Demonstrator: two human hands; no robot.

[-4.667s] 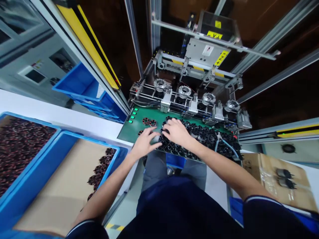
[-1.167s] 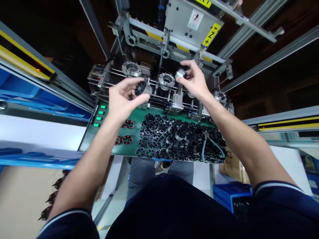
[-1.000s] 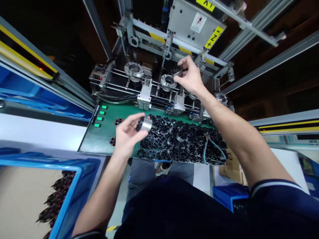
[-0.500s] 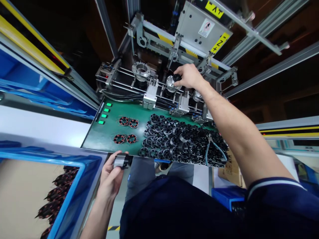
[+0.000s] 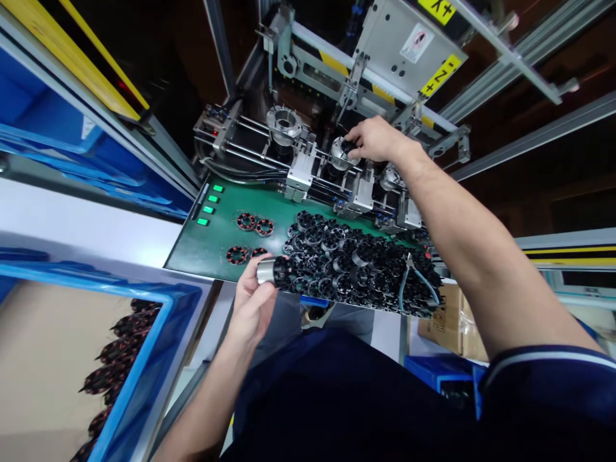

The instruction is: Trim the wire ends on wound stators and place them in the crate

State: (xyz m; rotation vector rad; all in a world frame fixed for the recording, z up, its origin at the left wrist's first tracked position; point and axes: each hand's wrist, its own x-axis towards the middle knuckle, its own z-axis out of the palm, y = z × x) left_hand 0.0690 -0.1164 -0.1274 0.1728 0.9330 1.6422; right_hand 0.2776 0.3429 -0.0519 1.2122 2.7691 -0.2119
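Note:
My left hand is closed around a short metal cylinder with a black toothed end, held at the front edge of the green work surface. My right hand reaches to the middle round metal fixture of the machine. Its fingers pinch a small black slotted core at the top of that fixture; whether it is seated cannot be seen. Beside the left hand lie several copper-wound stators. To its right are many black slotted cores, packed in rows and heaped.
Blue-handled nippers lie on the cores at the right. Another round fixture stands at the left, a third at the right. A blue bin with wound stators is at lower left. A cardboard box stands at right.
My left hand has moved up and right with the cylinder, over the green surface's front edge. The right hand stays at the middle fixture, its fingers slightly lower on it. The view has shifted a little.

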